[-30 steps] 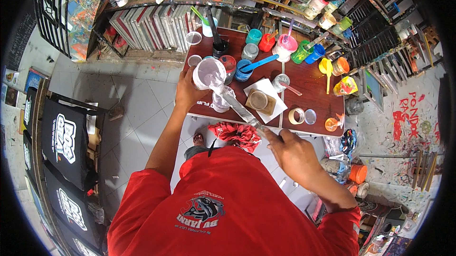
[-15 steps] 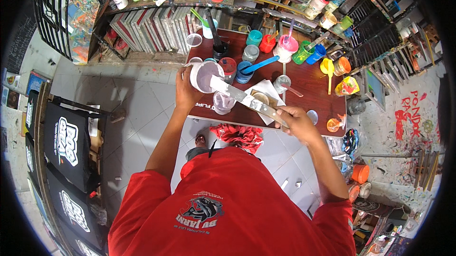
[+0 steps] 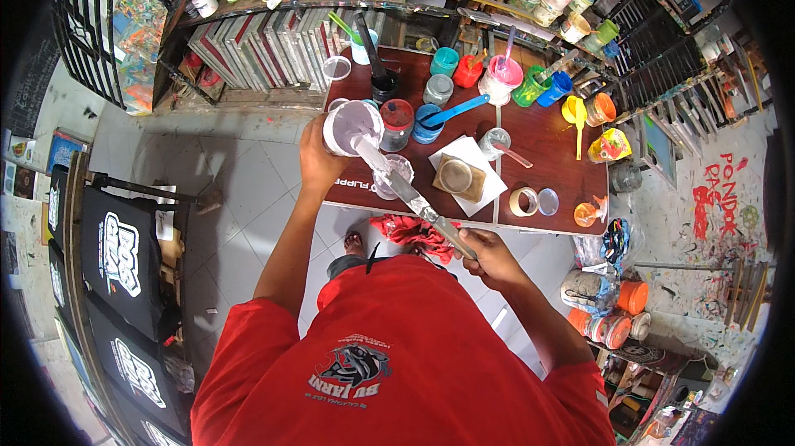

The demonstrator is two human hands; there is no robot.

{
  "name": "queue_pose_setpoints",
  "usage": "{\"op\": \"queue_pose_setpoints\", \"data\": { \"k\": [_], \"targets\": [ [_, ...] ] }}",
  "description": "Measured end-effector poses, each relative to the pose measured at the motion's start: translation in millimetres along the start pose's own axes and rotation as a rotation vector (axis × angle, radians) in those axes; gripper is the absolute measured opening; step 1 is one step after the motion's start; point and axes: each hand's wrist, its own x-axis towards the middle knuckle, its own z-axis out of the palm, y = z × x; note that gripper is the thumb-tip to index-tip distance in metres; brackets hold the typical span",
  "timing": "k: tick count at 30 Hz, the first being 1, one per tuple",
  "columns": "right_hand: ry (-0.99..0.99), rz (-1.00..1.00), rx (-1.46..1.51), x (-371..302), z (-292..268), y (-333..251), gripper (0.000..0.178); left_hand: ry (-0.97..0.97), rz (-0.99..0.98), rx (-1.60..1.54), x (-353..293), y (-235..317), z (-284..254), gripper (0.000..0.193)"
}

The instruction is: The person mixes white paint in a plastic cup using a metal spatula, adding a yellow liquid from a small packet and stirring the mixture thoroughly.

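My left hand (image 3: pixel 321 156) is closed around a white tub (image 3: pixel 334 133), which tilts toward the right and shows pale lilac paint inside. In my right hand (image 3: pixel 489 257) is the handle end of a long flat spatula (image 3: pixel 426 212). Its far end, coated in pale paint, reaches into the tub's mouth. Just below the spatula, a clear cup with pale paint on it (image 3: pixel 396 171) stands at the table's near left edge. White paper (image 3: pixel 487 185) lies to its right, under a brownish square with a round lid on it (image 3: pixel 455 177).
Paint pots crowd the brown table (image 3: pixel 373 197), among them a blue pot (image 3: pixel 425 131), a pink one (image 3: pixel 500 81) and a black one (image 3: pixel 384 88). A tape roll (image 3: pixel 523 202) lies near the front edge. Black printed shirts (image 3: pixel 116 255) stand on the left. Shelves (image 3: pixel 364 9) line the back.
My right hand has moved down and left, turning the spatula to a steeper slant. The tub has shifted slightly left. The paper and tape roll are now uncovered.
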Motion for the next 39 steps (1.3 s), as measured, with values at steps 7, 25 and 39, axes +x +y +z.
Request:
{"op": "queue_pose_setpoints", "data": {
  "k": [7, 25, 39],
  "targets": [
    [0.105, 0.027, 0.017, -19.5, -8.2, -8.8, 0.031, -0.007, 0.023, 0.044, -1.6, -8.4, 13.0, 0.085],
    [0.448, -0.862, -1.471, -40.6, 32.9, -63.0, 0.033, -0.061, -0.005, 0.162, -9.5, -10.6, 17.4, 0.083],
    [0.264, -0.837, -1.719, -56.4, 50.5, -50.6, 0.043, -0.094, -0.149, 0.117, -13.1, -8.1, 3.4, 0.087]
  ]
}}
